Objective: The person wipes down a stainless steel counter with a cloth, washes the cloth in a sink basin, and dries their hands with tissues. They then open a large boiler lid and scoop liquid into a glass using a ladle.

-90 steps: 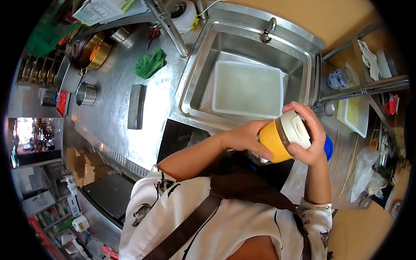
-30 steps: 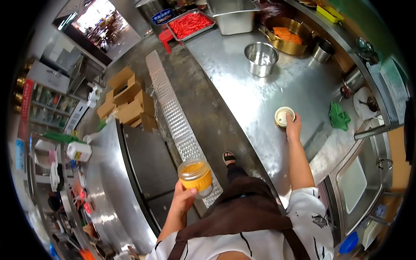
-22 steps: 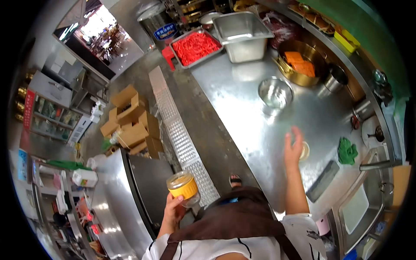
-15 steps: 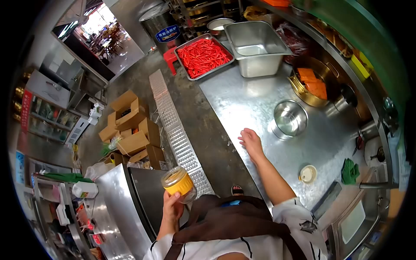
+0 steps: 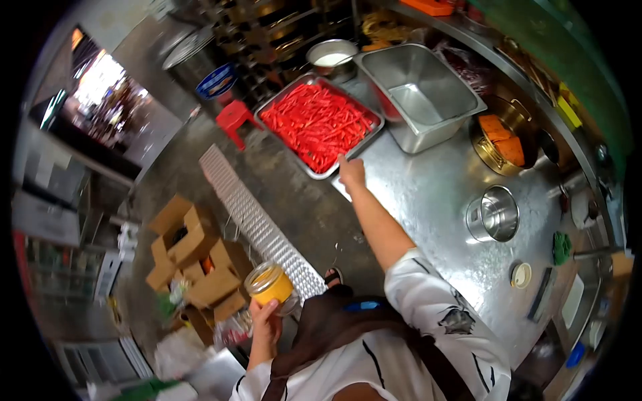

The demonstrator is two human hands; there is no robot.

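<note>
My left hand (image 5: pixel 266 322) is closed around a glass jar (image 5: pixel 269 284) with a yellow band, its top uncovered. My right hand (image 5: pixel 352 172) reaches to the near corner of a metal tray (image 5: pixel 319 175) heaped with red peppers (image 5: pixel 319 127); its index finger points out at the rim, and the other fingers look curled. Whether it grips anything is hard to make out. The cream lid (image 5: pixel 521 275) lies on the steel counter (image 5: pixel 428 194), to the right of my right arm.
A deep steel container (image 5: pixel 428 134) stands beside the tray. Farther right are a round steel pot (image 5: pixel 498 214) and a brass pot (image 5: pixel 491 158) with orange pieces. A red stool (image 5: pixel 234 119), cardboard boxes (image 5: pixel 221 274) and a metal floor strip (image 5: pixel 257 214) are to the left.
The jar and lid have been separated; the lid was put down and let go on the counter. My right hand has since moved away from it to the pepper tray. The view has turned.
</note>
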